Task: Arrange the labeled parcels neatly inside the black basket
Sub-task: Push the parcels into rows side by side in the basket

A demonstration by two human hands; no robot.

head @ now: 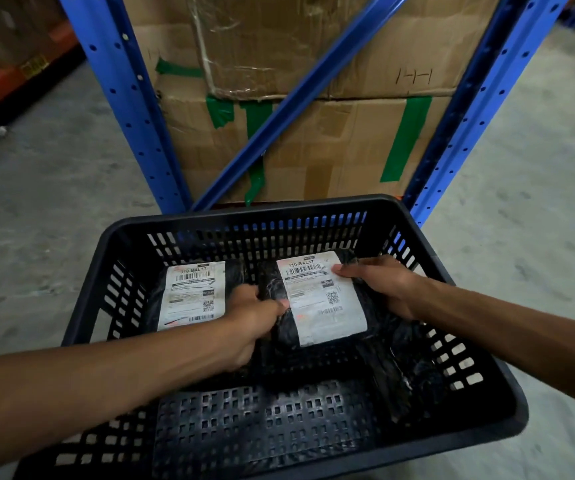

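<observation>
Basket: black basket [113,233] on the concrete floor [54,174], in front of the blue rack [133,109] with taped cardboard boxes [313,140] behind.
Left parcel: labeled, lying label-up against the far left wall of the basket [192,296], apparently settled.
Right parcel: labeled, black wrap [324,306], near the far right corner, tilted a little, not yet flat by the look of it.
Left hand: [251,323] curled around the right parcel's left edge, thumb on top near the label, fingers tucked under and out of sight.
Right hand: [383,285] clamped on the parcel's right edge, fingertips [339,270] pressed on the label's upper corner.
Risk one: slick wrap slipping out of a two-sided pinch, parcel dropping crooked across its neighbour.
Risk two: squeezed in too tight beside the left parcel, riding up on its edge, label no longer flat and readable.
Risk three: loose black film at the near right [400,375] bunching underneath, leaving the parcel tipped.
Hidden: underside of the right parcel, and whether touching the basket floor or held just above — cannot tell.
Hard to make out: dark mass at the near right, either spare wrap or another parcel; label print beyond the large code too small.
Cut off: near edge of the basket, both arms above the forearm.
</observation>
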